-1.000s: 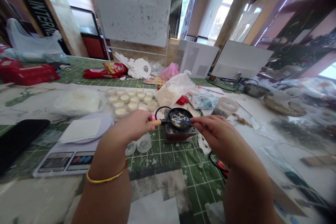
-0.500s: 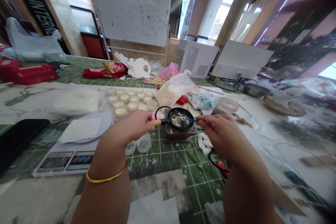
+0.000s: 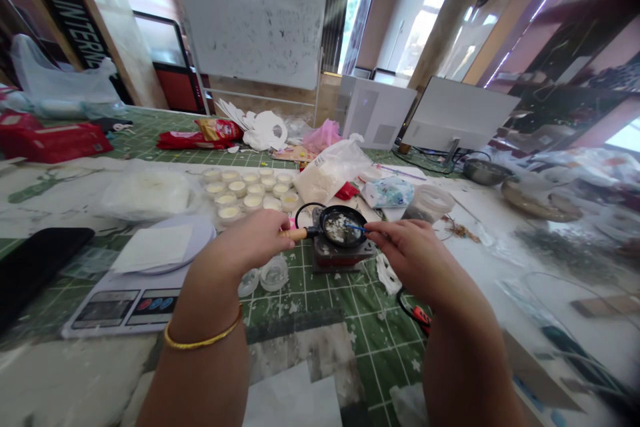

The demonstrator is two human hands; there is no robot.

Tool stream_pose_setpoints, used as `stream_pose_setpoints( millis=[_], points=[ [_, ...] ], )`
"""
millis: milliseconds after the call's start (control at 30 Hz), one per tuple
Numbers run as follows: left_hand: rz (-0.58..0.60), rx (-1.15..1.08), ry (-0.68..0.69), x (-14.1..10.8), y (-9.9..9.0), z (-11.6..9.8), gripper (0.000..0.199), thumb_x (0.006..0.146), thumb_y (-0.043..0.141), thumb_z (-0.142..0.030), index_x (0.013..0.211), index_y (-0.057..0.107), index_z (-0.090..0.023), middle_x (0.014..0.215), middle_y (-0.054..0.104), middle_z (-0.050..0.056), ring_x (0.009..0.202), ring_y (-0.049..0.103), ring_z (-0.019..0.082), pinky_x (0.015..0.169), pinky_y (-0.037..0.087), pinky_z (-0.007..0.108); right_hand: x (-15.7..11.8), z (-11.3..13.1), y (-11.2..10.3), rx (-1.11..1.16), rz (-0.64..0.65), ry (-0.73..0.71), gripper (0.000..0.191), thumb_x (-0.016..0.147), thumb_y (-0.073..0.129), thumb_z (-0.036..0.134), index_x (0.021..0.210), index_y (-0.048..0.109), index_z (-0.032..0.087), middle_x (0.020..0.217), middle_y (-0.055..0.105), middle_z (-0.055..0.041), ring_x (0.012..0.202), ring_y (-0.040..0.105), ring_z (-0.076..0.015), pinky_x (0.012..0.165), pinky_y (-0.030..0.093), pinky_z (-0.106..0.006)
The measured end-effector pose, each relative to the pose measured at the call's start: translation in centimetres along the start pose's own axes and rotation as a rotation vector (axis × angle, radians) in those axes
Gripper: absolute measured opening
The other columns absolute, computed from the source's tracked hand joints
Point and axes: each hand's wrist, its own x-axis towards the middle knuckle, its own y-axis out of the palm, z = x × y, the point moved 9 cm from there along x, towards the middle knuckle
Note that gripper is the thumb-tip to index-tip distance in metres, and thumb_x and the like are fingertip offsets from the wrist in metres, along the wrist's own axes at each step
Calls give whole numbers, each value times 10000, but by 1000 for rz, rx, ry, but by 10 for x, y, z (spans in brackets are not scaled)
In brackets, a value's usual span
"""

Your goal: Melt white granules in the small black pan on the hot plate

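Observation:
A small black pan (image 3: pixel 343 227) with white flakes in a clear liquid sits on a dark square burner (image 3: pixel 341 259). My left hand (image 3: pixel 260 235) is wrapped round the pan's wooden handle (image 3: pixel 296 234), to the left of the burner. Between the fingertips of my right hand (image 3: pixel 404 245) is a thin blue stick (image 3: pixel 358 228), its tip in the pan among the flakes. Behind and left of the pan stand several small clear cups (image 3: pixel 253 201) of pale yellow solid. Two clear cups (image 3: pixel 274 273) rest in front of my left hand.
A white kitchen scale (image 3: pixel 125 293) with paper on it and a black phone (image 3: pixel 40 267) lie at left. Behind the pan is a plastic bag of white material (image 3: pixel 325 177). Crumpled tissue (image 3: pixel 387 275) and a red-and-black object (image 3: pixel 421 319) lie at right.
My right hand has moved slightly left towards the pan, and the blue stick reaches in at a different angle. The flakes have shifted. My left hand holds its place.

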Motion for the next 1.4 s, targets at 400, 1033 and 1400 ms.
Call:
stream_pose_setpoints(
  millis=[400, 1033, 1400],
  points=[
    [8, -7, 11, 0, 1, 0, 189, 697, 481, -368, 676, 527, -186, 688, 604, 20, 632, 512, 151, 546, 287, 252, 5, -2, 4, 26, -37, 20, 306, 888, 385, 294, 1074, 619, 229, 944, 673, -28, 909, 573, -175, 884, 321, -365],
    [3, -6, -4, 0, 0, 1, 189, 682, 501, -370, 677, 540, -185, 697, 605, 23, 641, 512, 154, 552, 288, 255, 5, 2, 8, 29, -2, 4, 301, 886, 389, 287, 1065, 625, 233, 922, 673, -33, 900, 577, -174, 890, 327, -374],
    [-1, -30, -3, 1, 0, 2, 176, 676, 513, -356, 691, 553, -185, 715, 614, 26, 660, 528, 161, 567, 302, 259, 5, 6, 6, 62, -34, -26, 309, 890, 376, 289, 1086, 610, 240, 983, 662, -33, 950, 564, -174, 901, 336, -377]
  ],
)
